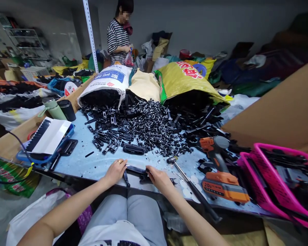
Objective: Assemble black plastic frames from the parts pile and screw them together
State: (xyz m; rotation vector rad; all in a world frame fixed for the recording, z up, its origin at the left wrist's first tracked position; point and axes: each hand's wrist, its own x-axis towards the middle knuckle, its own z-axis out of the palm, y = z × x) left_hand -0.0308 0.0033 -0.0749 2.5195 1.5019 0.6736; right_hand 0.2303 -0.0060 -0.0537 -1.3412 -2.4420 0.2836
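Observation:
Between my two hands lies a long dark part [136,169], held near the front edge of the blue table. My left hand [116,172] pinches its left end, and a ring shows on one finger. At the right end, the fingers of my right hand [156,177] are closed on the same part. Just below it, another black part [126,178] rests on the table edge. A heap of screws [154,126] and small black parts [107,143] spreads in front of my hands. To the right of my right hand, a hammer [192,186] lies slanted across the edge.
An orange cordless drill [220,174] stands right of the hammer, beside pink baskets [269,184]. A white sack [107,80] and a yellow sack [190,82] spill parts at the back. A blue tray [45,157] and green bottle [53,108] are left. A person [118,37] stands behind.

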